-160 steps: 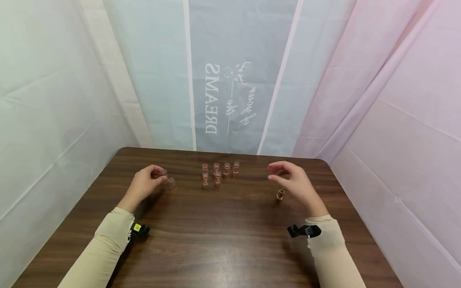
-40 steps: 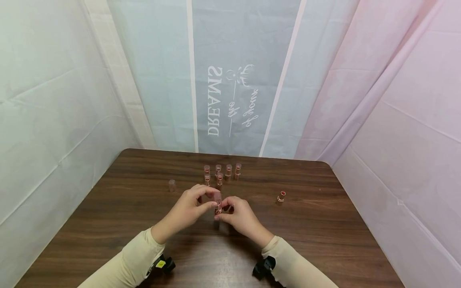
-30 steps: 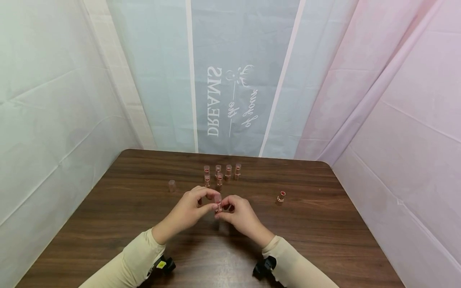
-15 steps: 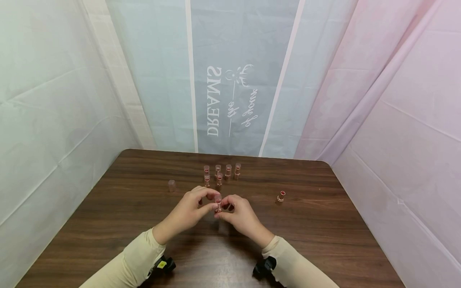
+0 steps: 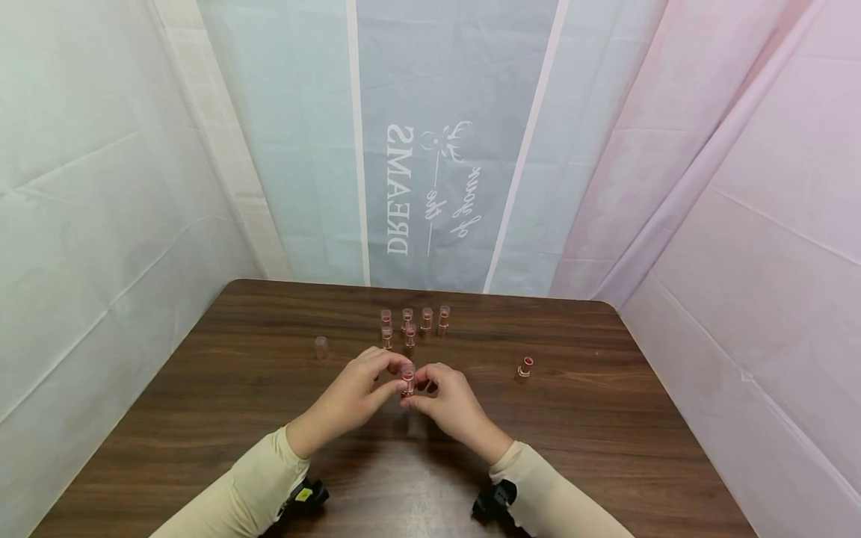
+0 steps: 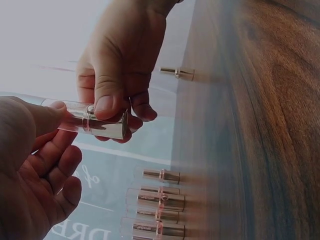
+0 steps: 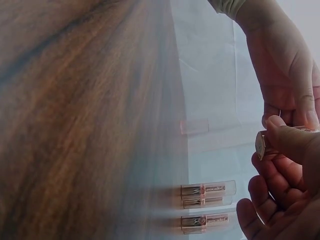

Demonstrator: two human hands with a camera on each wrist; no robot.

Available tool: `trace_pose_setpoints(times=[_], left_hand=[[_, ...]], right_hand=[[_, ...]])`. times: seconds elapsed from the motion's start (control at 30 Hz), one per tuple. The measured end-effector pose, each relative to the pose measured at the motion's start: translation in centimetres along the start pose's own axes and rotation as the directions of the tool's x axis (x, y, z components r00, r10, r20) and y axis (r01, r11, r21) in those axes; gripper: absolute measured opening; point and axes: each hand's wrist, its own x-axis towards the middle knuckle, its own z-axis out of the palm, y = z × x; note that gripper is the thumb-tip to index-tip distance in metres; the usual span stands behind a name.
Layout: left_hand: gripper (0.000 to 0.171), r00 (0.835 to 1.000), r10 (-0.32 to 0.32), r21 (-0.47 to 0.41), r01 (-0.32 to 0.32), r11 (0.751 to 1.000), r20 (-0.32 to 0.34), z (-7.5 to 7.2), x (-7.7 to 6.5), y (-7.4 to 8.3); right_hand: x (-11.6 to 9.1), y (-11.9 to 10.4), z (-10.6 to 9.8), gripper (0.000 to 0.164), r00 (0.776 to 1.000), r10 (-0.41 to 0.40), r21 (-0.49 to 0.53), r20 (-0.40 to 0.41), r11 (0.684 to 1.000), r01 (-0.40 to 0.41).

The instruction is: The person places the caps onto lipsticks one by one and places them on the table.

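Observation:
Both hands meet over the table's middle on one lipstick (image 5: 407, 379), held upright with its clear cap over the gold base. My left hand (image 5: 350, 390) pinches the clear cap (image 6: 75, 117) between thumb and fingers. Lower down, the thumb and fingers of my right hand (image 5: 459, 403) grip the gold base (image 6: 109, 127). In the left wrist view the cap reaches the collar of the base. A loose clear cap (image 5: 321, 347) stands to the left, and an uncapped lipstick (image 5: 525, 367) with a red tip stands to the right.
Just beyond the hands, several capped lipsticks (image 5: 427, 320) stand in two short rows; the right wrist view shows some of these lipsticks (image 7: 207, 190) side-on. The brown wooden table (image 5: 269, 478) ends at a printed curtain (image 5: 430, 75) behind and pale cloth walls (image 5: 760, 299) at the sides.
Since the oldest frame, my hands have come inward from either side, bringing a cap and a lipstick together at the middle. Over the last second they have hardly moved.

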Motion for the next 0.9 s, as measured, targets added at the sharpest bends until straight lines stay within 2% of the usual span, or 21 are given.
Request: trace_pose_setpoints(times=[0.3,0.4,0.57,0.7,0.9], left_hand=[[0.027,1.0,-0.008,0.012,0.008,1.0,0.002,-0.2,0.0,-0.3],[0.03,0.999,-0.021,0.033,0.02,0.999,0.024,-0.4,0.0,-0.6],[0.031,0.994,-0.086,0.095,0.079,0.992,0.065,-0.3,0.1,-1.7],[0.031,0.987,-0.14,0.11,0.13,0.985,0.082,-0.3,0.1,-2.3],[0.029,0.979,-0.153,0.095,0.141,0.985,0.133,-0.3,0.1,-2.4]], right_hand=[[0.3,0.3,0.0,0.024,0.997,-0.078,-0.021,-0.024,0.997,0.078],[0.6,0.6,0.0,0.023,0.996,-0.09,-0.018,-0.023,0.996,0.09],[1.6,1.3,-0.4,0.022,0.998,-0.051,-0.009,-0.046,0.999,0.051],[2.9,2.0,-0.8,0.023,0.998,-0.004,-0.019,-0.069,1.0,0.003],[5.2,3.3,-1.5,0.022,0.993,0.074,-0.061,-0.096,0.995,-0.08]])
